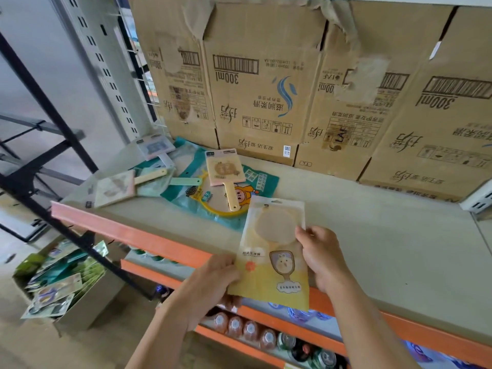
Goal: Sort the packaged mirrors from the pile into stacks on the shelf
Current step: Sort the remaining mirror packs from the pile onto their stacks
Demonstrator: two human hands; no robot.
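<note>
I hold a yellow-and-white packaged mirror (pixel 271 251) with both hands above the front edge of the shelf (pixel 372 235). My left hand (pixel 213 280) grips its lower left edge; my right hand (pixel 322 257) grips its right side. On the shelf's left part lie other mirrors: a pink and yellow paddle mirror (pixel 226 174) on top of a teal packaged mirror (pixel 213 198), a square mirror with a cream handle (pixel 117 187), a green-handled one (pixel 170 182) and a pale packaged one (pixel 155 147) at the back.
Upside-down cardboard boxes (pixel 266 89) line the back of the shelf. A cardboard box on the floor (pixel 61 283) at lower left holds a pile of packaged mirrors. Bottles and cans (pixel 266 336) fill the lower shelf. A dark metal frame (pixel 53 187) stands at left.
</note>
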